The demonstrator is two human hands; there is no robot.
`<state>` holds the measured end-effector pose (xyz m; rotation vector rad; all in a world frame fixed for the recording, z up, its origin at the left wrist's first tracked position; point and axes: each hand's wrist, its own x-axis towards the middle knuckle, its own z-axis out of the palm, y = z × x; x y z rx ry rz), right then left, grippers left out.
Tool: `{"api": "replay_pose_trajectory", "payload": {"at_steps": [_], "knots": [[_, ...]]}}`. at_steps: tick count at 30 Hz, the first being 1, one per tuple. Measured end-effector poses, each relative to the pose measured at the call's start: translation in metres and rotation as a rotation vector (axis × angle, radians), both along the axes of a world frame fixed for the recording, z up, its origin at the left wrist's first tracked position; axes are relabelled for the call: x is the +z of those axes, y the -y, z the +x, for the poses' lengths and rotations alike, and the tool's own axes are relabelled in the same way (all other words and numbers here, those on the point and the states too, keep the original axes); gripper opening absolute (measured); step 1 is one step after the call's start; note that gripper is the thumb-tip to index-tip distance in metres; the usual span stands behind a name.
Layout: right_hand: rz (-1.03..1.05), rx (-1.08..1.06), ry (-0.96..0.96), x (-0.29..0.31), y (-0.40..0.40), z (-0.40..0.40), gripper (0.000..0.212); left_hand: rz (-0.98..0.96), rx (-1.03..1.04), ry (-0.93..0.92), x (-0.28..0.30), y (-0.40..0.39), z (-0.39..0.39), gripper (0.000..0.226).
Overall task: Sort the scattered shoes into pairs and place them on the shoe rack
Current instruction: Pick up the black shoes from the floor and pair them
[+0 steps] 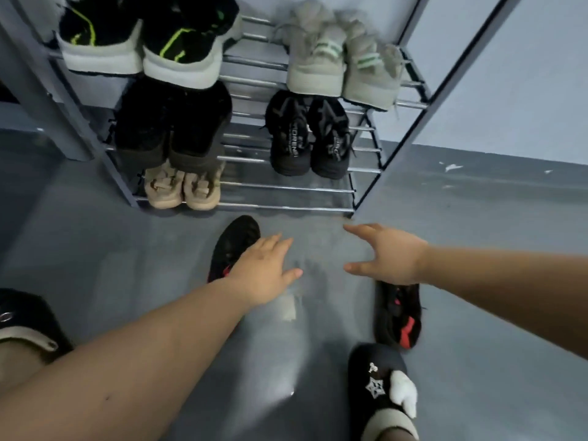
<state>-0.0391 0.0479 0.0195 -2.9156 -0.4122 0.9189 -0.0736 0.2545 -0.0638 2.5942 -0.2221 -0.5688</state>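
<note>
We see five pairs on the shoe rack; two black-and-red shoes wait below our empty, spread left hand and right hand.

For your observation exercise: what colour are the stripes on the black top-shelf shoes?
Neon green stripes on the black shoes, clearest in the head view.

shoe rack: far, five pairs shelved | black-red shoe: floor, centre-left | matching black-red shoe: floor, right, nearer
</note>
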Motion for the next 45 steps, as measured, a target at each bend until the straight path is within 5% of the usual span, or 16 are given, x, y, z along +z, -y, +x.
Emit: {"api": "replay_pose_trajectory", "payload": {"at_steps": [16,30,36,45], "knots": [[0.113,-0.49,-0.139,-0.12,0.152,-0.037,0.082,0.144,-0.324,-0.127,-0.049,0.159,0.034,0.068],[0.421,-0.998,-0.175,-0.193,0.189,-0.046,0.073,-0.09,-0.187,-0.49,-0.137,0.24,0.032,0.056],[0.627,-1.191,-0.153,-0.198,0.183,-0.045,0.072,-0.449,0.02,-0.586,-0.141,0.234,0.026,0.055],[0.875,-1.214,-0.255,-0.194,0.109,-0.024,0.074,-0.437,0.121,-0.537,-0.122,0.139,0.048,0.051]]}}
